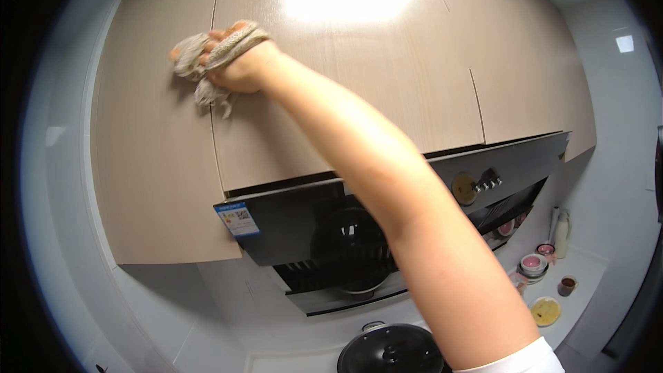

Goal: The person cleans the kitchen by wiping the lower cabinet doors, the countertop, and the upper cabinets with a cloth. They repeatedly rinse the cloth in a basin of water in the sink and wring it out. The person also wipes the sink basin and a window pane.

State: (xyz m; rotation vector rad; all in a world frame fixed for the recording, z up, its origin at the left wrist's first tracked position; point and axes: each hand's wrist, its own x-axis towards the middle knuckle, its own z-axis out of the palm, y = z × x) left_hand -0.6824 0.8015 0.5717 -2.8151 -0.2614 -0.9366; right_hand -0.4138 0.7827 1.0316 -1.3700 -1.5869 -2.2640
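Note:
My right hand [242, 71] presses a greyish-beige cloth [189, 58] against the wood-grain wall cabinets. The cloth is bunched around the fingers, and a frayed end hangs below the palm. It lies across the narrow seam between the left cabinet door [155, 166] and the wider middle door [336, 72]. My bare forearm reaches up from the lower right, hiding part of the range hood. My left hand is out of view.
Below the cabinets juts a black range hood [290, 228] with a label [238, 219] on its left corner. Underneath is a lidded black pan [388, 352]. To the right, the counter holds stacked bowls [532, 265], a cup of dark liquid [567, 285] and a plate of flat yellow food [545, 312].

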